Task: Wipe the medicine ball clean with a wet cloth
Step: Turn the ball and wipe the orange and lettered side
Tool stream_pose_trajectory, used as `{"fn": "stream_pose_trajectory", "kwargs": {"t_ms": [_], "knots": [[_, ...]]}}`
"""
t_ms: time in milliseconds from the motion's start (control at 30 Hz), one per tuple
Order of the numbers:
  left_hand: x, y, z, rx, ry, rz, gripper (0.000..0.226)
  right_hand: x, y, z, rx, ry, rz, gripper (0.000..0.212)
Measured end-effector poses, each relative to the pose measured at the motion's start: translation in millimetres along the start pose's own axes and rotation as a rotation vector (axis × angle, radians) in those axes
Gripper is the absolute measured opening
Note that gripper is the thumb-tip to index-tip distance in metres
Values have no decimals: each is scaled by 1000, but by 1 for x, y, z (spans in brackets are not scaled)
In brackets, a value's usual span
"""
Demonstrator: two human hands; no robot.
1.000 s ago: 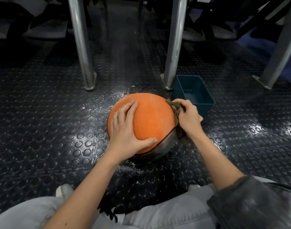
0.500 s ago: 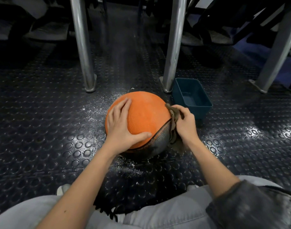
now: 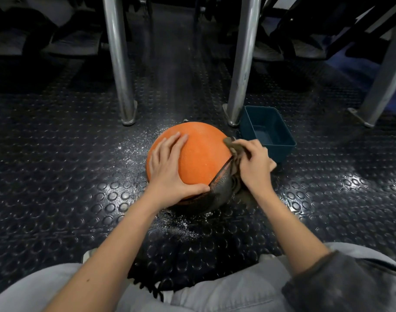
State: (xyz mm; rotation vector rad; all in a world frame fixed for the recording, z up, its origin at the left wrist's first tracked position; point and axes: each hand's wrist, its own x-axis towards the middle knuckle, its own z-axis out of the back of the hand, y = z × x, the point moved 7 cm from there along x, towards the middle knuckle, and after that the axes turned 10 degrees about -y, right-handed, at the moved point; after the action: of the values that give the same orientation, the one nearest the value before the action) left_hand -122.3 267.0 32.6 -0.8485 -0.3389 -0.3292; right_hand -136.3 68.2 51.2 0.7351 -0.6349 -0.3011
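On the studded floor (image 3: 57, 176), just before two posts (image 3: 119, 64), the ball (image 3: 201, 158) is steadied by the left hand (image 3: 170, 174), spread flat, so it cannot roll. The cloth (image 3: 234, 158) is gripped in the right hand (image 3: 255, 167) and pressed to the ball's right side. A tub (image 3: 280, 152) is kept beside, likely for rewetting.

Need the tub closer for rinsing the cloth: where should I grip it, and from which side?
Probably grip the tub by the rim of its right wall, from above on the right: it stands upright, open-topped, and the post and ball crowd its left side.
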Motion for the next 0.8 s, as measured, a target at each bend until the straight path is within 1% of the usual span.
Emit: {"fn": "stream_pose_trajectory", "kwargs": {"t_ms": [33, 67, 100, 167, 233, 267, 300, 333, 367, 433, 467, 500, 533, 600, 633, 667, 733, 767, 800], "knots": [[0, -1, 0, -1, -1, 2, 119, 3, -9, -1, 23, 16, -96, 33], [-1, -1, 0, -1, -9, 5, 119, 2, -10, 0, 33, 12, -126, 31], [-1, -1, 0, 0, -20, 9, 119, -2, -3, 1, 42, 3, -104, 27], [0, 2, 1, 8, -51, 17, 120, -16, 18, 0, 45, -5, 31, 21], [1, 5, 3, 0, -58, 40, 120, -37, 45, -1, 11, -15, 280, 17], [0, 7, 4, -11, -51, 54, 120, -46, 53, -2, -21, -19, 411, 18], [0, 8, 4, -24, -42, 63, 120, -49, 56, -1, -48, -26, 500, 20], [-1, 9, 5, -34, -34, 65, 119, -44, 53, 0, -68, -36, 514, 20], [-1, 8, 5, -37, -25, 62, 119, -33, 43, 1, -78, -40, 438, 20], [-1, 8, 4, -28, -10, 61, 119, -7, 10, -1, -13, -14, 123, 26], [-2, 8, 5, -23, -11, 65, 119, 2, -2, -3, 47, 15, 4, 31], [-1, 9, 5, -19, -14, 71, 120, 6, -6, -4, 97, 26, -39, 33], [-1, 9, 5, -15, -21, 78, 120, 6, -5, -4, 132, 22, -39, 32], [-1, 11, 7, -19, -49, 100, 121, -5, 11, -5, 141, 25, 36, 23], [0, 12, 8, -26, -59, 109, 121, -13, 23, -6, 116, 32, 114, 19], [1, 12, 9, -31, -64, 121, 121, -24, 39, -8, 86, 34, 228, 16], [1, 13, 9, -35, -60, 139, 120, -50, 66, -11, 13, 30, 529, 17], [0, 13, 9, -40, -55, 141, 119, -57, 72, -12, -16, 28, 625, 17], [0, 13, 9, -46, -53, 135, 119, -54, 70, -11, -25, 22, 649, 17]]}}
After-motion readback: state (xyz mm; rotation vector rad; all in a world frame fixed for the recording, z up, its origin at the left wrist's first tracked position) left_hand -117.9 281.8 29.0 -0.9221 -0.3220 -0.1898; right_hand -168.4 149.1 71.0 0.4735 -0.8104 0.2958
